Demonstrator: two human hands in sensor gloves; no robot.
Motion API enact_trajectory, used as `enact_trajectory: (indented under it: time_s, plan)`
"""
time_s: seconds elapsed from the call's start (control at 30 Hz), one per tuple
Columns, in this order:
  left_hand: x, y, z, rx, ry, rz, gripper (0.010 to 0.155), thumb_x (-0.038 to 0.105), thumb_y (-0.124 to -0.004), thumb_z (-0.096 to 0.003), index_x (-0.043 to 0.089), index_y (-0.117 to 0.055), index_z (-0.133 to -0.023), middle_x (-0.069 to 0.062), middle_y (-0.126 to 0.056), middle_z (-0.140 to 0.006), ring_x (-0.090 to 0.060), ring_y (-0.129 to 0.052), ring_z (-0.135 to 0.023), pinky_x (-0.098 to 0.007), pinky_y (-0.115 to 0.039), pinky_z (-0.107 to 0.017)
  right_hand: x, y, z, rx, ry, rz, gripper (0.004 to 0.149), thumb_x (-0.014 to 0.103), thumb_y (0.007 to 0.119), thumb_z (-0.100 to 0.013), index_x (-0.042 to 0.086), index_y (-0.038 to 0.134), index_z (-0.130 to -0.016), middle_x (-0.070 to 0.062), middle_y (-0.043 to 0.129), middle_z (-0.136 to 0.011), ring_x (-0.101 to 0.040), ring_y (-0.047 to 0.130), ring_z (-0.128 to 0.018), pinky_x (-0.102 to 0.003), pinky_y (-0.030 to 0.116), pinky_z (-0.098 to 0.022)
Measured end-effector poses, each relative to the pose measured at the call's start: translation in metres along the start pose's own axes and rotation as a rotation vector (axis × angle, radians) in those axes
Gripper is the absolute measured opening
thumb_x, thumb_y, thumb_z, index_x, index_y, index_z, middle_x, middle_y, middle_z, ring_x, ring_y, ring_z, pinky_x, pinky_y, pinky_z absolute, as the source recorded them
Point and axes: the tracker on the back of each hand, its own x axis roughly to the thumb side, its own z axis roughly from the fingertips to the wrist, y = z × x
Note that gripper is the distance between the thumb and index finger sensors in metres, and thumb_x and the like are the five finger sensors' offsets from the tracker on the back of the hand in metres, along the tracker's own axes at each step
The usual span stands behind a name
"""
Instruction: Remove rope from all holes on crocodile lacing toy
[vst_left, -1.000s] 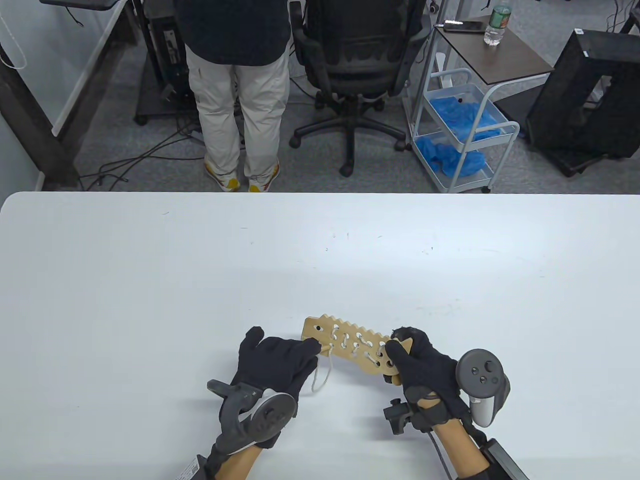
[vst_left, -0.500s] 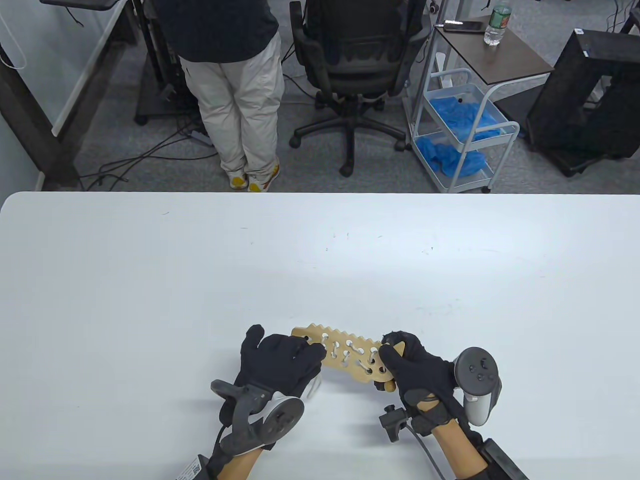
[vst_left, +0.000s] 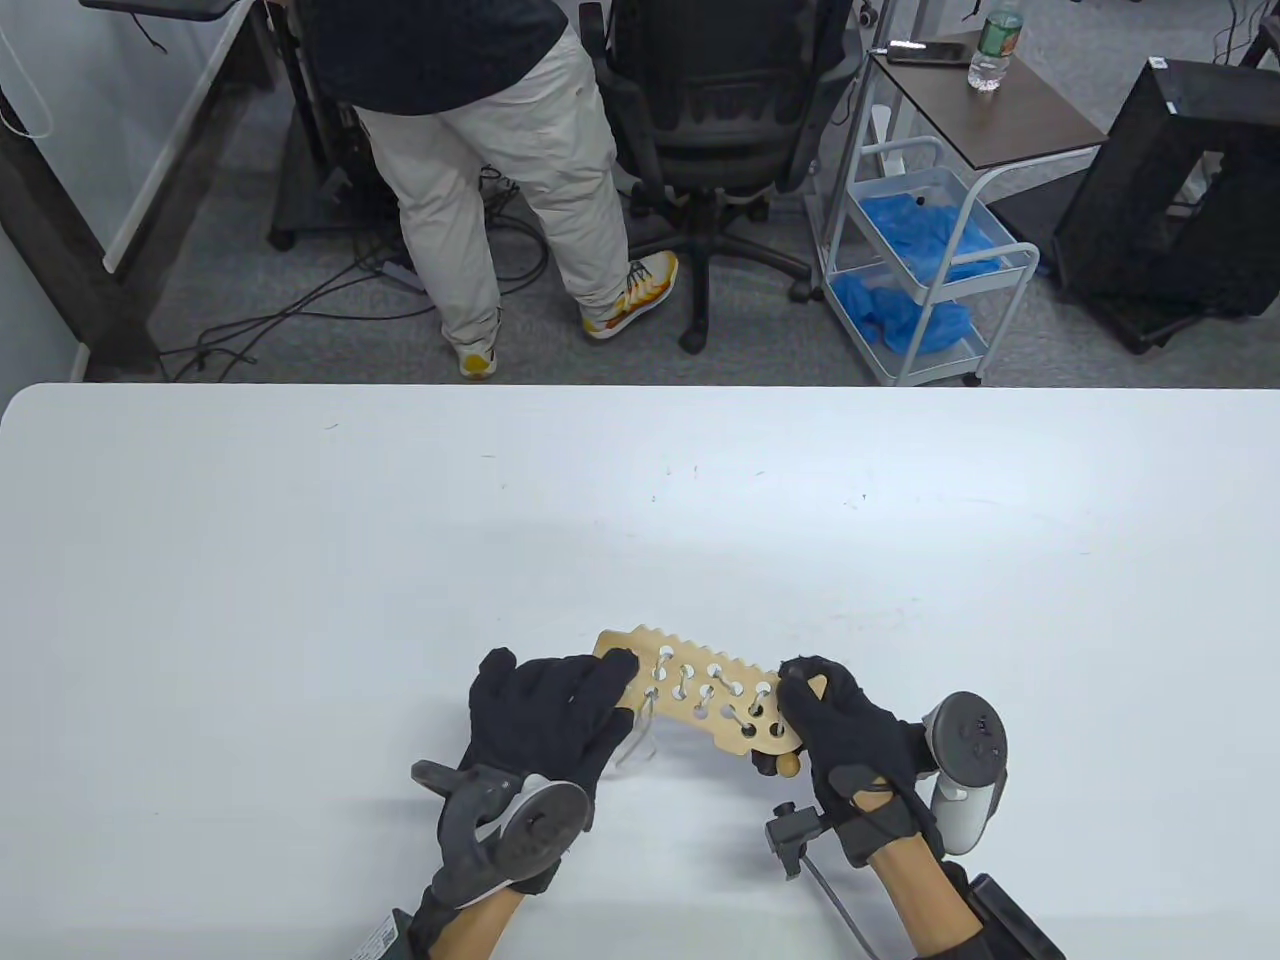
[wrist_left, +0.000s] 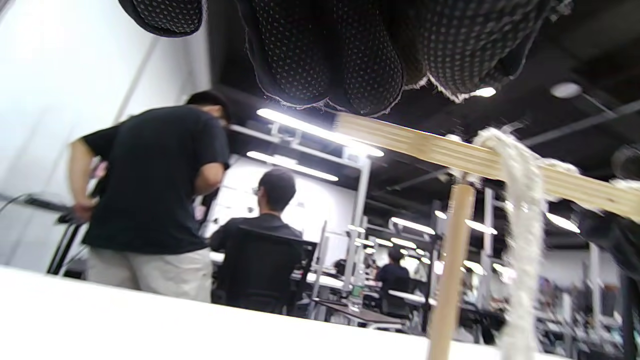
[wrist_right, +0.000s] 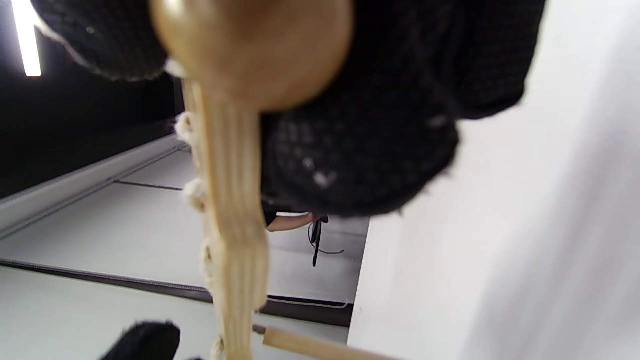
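The crocodile toy (vst_left: 700, 695) is a flat board of pale layered wood with a sawtooth far edge and two rows of round holes. It is held above the table (vst_left: 300, 560), close to the near edge and slightly right of the middle, with its long axis running from far left to near right. A white rope (vst_left: 722, 713) passes in short diagonal stitches between the holes. In the left wrist view the rope (wrist_left: 520, 240) is thick and twisted and hangs down from the board's edge (wrist_left: 450, 152) beside a thin wooden stick (wrist_left: 450, 270). In the table view a loose loop of rope hangs below the board's left end.

The left hand (vst_left: 555, 715) covers the left end of the board, with its fingers lying over the top face and curled round the end. The right hand (vst_left: 840, 725) grips the right end, thumb on top and fingers wrapped underneath. A round wooden bead (wrist_right: 250, 45) sits at that end, just under the right-hand fingers (wrist_right: 380, 140).

The table is white, with rounded far corners and a few small dark marks. Beyond its far edge the floor is grey carpet with loose cables. A person (vst_left: 480, 150) in a dark top and light trousers stands there beside a black office chair (vst_left: 710, 120). At the right stand a white cart (vst_left: 930, 270) holding blue material, a dark side table (vst_left: 1000, 110) with a bottle (vst_left: 995, 45), and a black case (vst_left: 1170, 190).
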Motion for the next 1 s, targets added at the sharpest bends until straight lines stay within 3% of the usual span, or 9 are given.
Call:
enact_trajectory:
  time_s: [0.1,0.2,0.43,0.6,0.87,1.0]
  plan:
    - [-0.014,-0.005,-0.001,-0.044,0.155,0.111,0.065,0.050,-0.073,-0.0484,0.034,-0.057,-0.109,0.006,-0.082,-0.098,-0.016,-0.082,-0.085,-0.063,-0.060,-0.074,0.000,-0.003,0.000,-0.019,0.013,-0.057,0.050,0.043,0.081,-0.040,0.011,0.076,-0.077,-0.012,0.102,-0.050,-0.023,0.106,-0.024,-0.052,0.085,-0.038]
    - [-0.026,-0.016,-0.002,-0.144,0.236,0.278,0.062,0.049,-0.073,-0.0486,0.035,-0.061,-0.108,0.006,-0.084,-0.097,-0.017,-0.083,-0.085,-0.063,-0.061,-0.073,-0.001,-0.002,0.000,-0.001,0.027,-0.116,0.050,0.043,0.081,-0.040,0.011,0.076,-0.077,-0.012,0.102,-0.050,-0.023,0.106,-0.024,-0.052,0.085,-0.038]
    - [-0.033,-0.041,-0.005,-0.313,0.152,0.603,0.062,0.052,-0.076,-0.0464,0.038,-0.067,-0.106,-0.001,-0.075,-0.108,-0.025,-0.073,-0.096,-0.068,-0.056,-0.073,-0.003,0.005,-0.001,0.081,0.030,-0.196,0.050,0.043,0.081,-0.040,0.011,0.076,-0.077,-0.012,0.102,-0.051,-0.023,0.106,-0.025,-0.052,0.085,-0.039]
    - [-0.029,-0.049,-0.005,-0.398,0.064,0.700,0.063,0.051,-0.078,-0.0452,0.040,-0.067,-0.106,-0.003,-0.072,-0.111,-0.027,-0.070,-0.099,-0.070,-0.053,-0.073,-0.003,0.010,-0.001,0.123,0.028,-0.221,0.050,0.043,0.081,-0.040,0.011,0.076,-0.078,-0.012,0.102,-0.051,-0.023,0.106,-0.026,-0.052,0.085,-0.039]
    - [-0.030,-0.052,-0.005,-0.432,0.072,0.851,0.056,0.049,-0.081,-0.0457,0.045,-0.073,-0.101,-0.001,-0.076,-0.109,-0.026,-0.073,-0.098,-0.071,-0.052,-0.074,-0.003,0.013,-0.001,0.146,0.028,-0.211,0.049,0.043,0.081,-0.040,0.011,0.076,-0.077,-0.012,0.102,-0.051,-0.024,0.106,-0.025,-0.052,0.085,-0.039]
    - [-0.034,-0.053,-0.005,-0.440,0.098,0.908,0.049,0.043,-0.085,-0.0441,0.044,-0.084,-0.093,0.001,-0.086,-0.100,-0.023,-0.081,-0.090,-0.071,-0.054,-0.073,-0.003,0.014,-0.001,0.149,0.027,-0.204,0.050,0.043,0.081,-0.040,0.011,0.076,-0.077,-0.012,0.102,-0.051,-0.024,0.106,-0.025,-0.052,0.085,-0.038]
